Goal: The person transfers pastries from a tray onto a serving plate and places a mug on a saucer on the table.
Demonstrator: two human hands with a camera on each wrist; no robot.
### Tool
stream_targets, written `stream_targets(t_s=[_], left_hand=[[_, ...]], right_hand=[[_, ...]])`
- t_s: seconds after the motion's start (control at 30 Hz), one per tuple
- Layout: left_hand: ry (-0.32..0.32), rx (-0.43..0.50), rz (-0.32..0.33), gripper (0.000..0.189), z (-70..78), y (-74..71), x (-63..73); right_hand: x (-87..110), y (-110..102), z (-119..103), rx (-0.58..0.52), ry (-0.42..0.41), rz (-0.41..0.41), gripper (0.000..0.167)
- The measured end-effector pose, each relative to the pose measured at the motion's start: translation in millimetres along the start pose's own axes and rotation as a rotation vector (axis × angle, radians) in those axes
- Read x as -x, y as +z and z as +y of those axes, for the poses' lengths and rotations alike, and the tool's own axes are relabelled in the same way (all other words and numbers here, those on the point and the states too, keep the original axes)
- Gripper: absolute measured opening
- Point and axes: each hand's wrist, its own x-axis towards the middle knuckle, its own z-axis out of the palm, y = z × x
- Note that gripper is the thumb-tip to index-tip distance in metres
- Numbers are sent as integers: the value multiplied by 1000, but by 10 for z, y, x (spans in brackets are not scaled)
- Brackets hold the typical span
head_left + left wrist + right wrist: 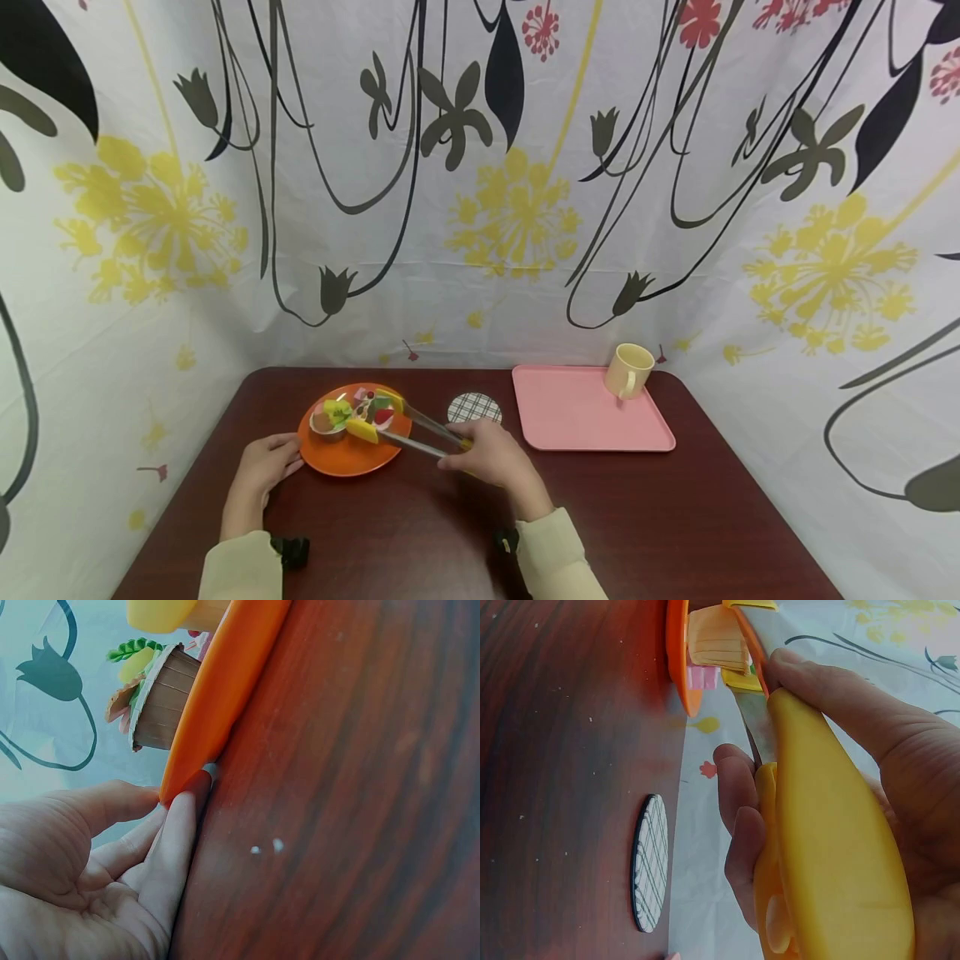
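Note:
My left hand (266, 471) pinches the near left rim of an orange plate (341, 460), thumb above and fingers beneath, as the left wrist view shows. On that plate stand toy cupcakes with colourful toppings. One brown-cupped cupcake (161, 701) sits nearest the left hand. My right hand (497, 460) holds tongs (832, 832) by their yellow handles, fingers curled round them. The yellow tongs tips lie on either side of another cupcake (718, 639) with a tan cup. Whether they press firmly on it, I cannot tell.
Just beyond the right hand lies a round checked coaster (474, 406). Farther right is a pink tray (577, 421) with a yellow mug (630, 371) at its back right corner. A patterned curtain (480, 217) rises behind the dark wooden table (645, 517).

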Motion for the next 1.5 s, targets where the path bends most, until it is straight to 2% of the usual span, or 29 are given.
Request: stream_targets(t_s=[0.4, 1.13, 1.5], left_hand=[[10, -5, -11, 59, 9, -3, -3], [3, -21, 0, 59, -13, -11, -6], [-4, -22, -7, 59, 6, -13, 11]], right_hand=[[-37, 52, 73, -19, 15, -15, 57], [12, -61, -2, -27, 23, -20, 61], [61, -151, -28, -24, 59, 36, 65]])
